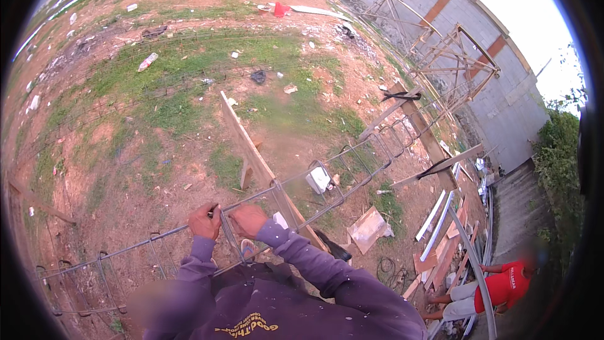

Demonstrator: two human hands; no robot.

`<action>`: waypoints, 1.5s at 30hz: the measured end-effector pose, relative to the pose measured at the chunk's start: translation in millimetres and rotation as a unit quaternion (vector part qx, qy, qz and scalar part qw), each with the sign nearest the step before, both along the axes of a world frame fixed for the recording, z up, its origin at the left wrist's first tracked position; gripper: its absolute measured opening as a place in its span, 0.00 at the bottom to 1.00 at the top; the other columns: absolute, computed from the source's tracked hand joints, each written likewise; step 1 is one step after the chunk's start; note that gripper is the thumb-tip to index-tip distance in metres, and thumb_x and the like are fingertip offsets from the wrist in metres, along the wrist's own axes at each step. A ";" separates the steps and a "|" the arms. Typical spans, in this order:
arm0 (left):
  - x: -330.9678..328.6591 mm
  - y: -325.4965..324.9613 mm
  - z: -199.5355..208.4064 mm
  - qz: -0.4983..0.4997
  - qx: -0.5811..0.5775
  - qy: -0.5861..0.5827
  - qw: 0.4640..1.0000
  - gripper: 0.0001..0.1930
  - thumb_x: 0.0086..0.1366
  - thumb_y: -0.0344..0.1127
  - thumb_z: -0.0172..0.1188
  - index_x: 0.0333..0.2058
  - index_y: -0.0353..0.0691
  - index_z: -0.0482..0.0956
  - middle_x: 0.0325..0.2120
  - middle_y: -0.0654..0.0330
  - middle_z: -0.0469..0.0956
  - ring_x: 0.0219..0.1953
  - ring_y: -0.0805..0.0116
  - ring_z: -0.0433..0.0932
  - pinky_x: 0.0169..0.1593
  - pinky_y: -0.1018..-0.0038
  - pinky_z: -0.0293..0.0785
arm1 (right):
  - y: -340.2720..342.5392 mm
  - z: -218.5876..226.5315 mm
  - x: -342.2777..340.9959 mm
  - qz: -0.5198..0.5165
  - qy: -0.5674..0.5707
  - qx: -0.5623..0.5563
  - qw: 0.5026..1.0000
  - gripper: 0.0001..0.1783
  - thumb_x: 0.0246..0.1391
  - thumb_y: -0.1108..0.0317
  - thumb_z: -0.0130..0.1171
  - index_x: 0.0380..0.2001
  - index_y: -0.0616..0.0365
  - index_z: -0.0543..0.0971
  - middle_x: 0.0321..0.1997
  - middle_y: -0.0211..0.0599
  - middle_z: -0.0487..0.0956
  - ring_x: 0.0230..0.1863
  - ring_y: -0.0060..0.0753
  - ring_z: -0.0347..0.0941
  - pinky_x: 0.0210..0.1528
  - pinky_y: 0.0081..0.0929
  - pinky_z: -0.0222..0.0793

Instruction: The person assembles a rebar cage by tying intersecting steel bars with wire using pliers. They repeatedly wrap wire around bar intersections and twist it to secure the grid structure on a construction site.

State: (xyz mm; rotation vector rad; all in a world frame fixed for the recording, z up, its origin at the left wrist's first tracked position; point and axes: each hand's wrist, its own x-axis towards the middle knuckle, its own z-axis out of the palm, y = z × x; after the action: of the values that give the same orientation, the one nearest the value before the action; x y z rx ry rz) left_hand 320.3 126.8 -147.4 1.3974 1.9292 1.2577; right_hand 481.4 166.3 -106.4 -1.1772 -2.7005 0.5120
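Note:
A long steel rebar cage (345, 199) runs diagonally in front of me, made of long bars with bent stirrups around them. My left hand (204, 221) is closed at the near-side joint of the upper long bar and a stirrup. Its fingers are pinched together, and what lies between them is too small to make out. Just to the right, my right hand (249, 220) has its curled fingers on the stirrup (232, 237) beside that joint. An upright-edged wooden plank (250, 158) passes under the cage to the right of my hands.
Farther along, wooden crosspieces (440, 167) stand by the cage. A white container (319, 179) lies behind the bars. Timber boards (448, 245) and a flat wooden sheet (367, 230) lie at right. A person in a red shirt (506, 284) is beside a curved grey pipe (476, 264).

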 end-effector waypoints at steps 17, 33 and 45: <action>-8.0 -1.6 3.5 -0.023 -0.006 0.015 1.000 0.17 0.56 0.43 0.63 0.43 0.45 0.77 0.24 0.61 0.82 0.30 0.62 0.80 0.48 0.63 0.63 | 137.3 -9.5 -108.0 0.085 -0.066 -0.168 0.980 0.18 0.38 0.48 0.72 0.29 0.47 0.85 0.26 0.41 0.81 0.34 0.46 0.79 0.40 0.40 0.72; -14.7 3.7 12.4 -0.072 -0.030 -0.026 0.997 0.15 0.56 0.43 0.63 0.41 0.47 0.84 0.26 0.54 0.81 0.34 0.59 0.81 0.39 0.64 0.75 | 19.0 62.5 5.8 0.006 0.092 -0.253 0.963 0.14 0.51 0.64 0.58 0.37 0.63 0.80 0.21 0.47 0.77 0.23 0.39 0.76 0.27 0.35 0.67; -8.6 -3.7 -16.0 -0.015 -0.002 0.002 1.000 0.12 0.61 0.47 0.57 0.36 0.47 0.80 0.28 0.58 0.78 0.33 0.56 0.79 0.36 0.61 0.72 | -94.4 103.6 -175.5 0.391 0.119 -0.192 0.892 0.24 0.46 0.59 0.68 0.45 0.55 0.74 0.44 0.42 0.75 0.45 0.47 0.73 0.43 0.39 0.69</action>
State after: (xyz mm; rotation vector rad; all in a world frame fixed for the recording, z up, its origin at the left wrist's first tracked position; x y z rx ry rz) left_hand 311.6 123.1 -163.4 1.4223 1.9044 1.2368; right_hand 305.9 71.9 -2.8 0.0237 -2.8176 1.2353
